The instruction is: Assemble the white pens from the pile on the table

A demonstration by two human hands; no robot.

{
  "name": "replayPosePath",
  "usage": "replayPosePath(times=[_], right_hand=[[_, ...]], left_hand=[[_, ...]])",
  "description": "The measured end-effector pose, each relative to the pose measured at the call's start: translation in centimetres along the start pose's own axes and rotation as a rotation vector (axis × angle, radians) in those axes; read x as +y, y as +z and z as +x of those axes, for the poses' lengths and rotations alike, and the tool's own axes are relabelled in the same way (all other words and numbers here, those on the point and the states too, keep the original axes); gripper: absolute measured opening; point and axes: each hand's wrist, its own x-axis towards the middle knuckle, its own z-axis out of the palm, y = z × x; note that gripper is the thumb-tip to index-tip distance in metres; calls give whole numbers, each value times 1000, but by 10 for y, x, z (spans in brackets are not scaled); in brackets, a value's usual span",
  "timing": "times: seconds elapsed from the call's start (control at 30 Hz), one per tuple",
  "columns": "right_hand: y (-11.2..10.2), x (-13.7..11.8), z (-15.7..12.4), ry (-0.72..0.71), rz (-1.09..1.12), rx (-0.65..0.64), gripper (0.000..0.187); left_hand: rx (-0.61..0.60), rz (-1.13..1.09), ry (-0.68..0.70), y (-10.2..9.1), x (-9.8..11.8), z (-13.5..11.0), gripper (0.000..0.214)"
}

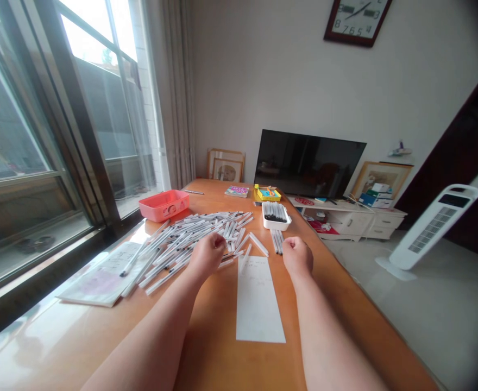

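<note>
A large pile of white pens with black ends (198,233) spreads over the wooden table. My left hand (209,253) is closed at the pile's near right edge; whatever its fingers hold, if anything, is hidden. On the right, my right hand (299,256) is also closed, beside a short row of pens (277,241), and its fingertips are hidden too. Behind that row, a white container (277,224) holds several pens. Between my forearms lies a white sheet of paper (259,304) with faint writing, and a loose pen (246,258) crosses its top edge.
A red plastic box (164,205) stands at the pile's back left. Papers (100,277) lie under the pile's left side. Farther back are a colourful booklet (237,191), a yellow box (268,194) and a single pen (193,191). The table's right edge (369,304) drops to the floor.
</note>
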Motion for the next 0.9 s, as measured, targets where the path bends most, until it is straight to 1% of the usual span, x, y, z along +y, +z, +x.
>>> replayPosePath(times=[0.07,0.2,0.33,0.47,0.6,0.7,0.77,0.83,0.9], right_hand=[[-1,-7,-4,-7,40,-11,23],[0,-18,-12,-23,65,-59,20],[1,-28,-19,-48,75,-100,18],[1,-34,-24,-55,96,-116,17],[3,-33,-25,-62,125,-147,18],[9,-31,-25,-71,165,-170,18],[13,-31,-27,-75,212,-204,23],[18,-32,-31,-71,291,-280,33],[22,-36,-37,-53,398,-394,41]], left_hand=[[-68,179,84,5,8,-8,17],[-148,388,194,19,23,-23,19],[-222,555,223,29,29,-29,20],[-229,656,256,34,33,-31,17],[-218,683,266,34,36,-33,16],[-216,646,217,31,38,-33,19],[-198,587,170,28,40,-33,22],[-180,507,129,25,42,-34,24],[-180,419,114,23,45,-35,25]])
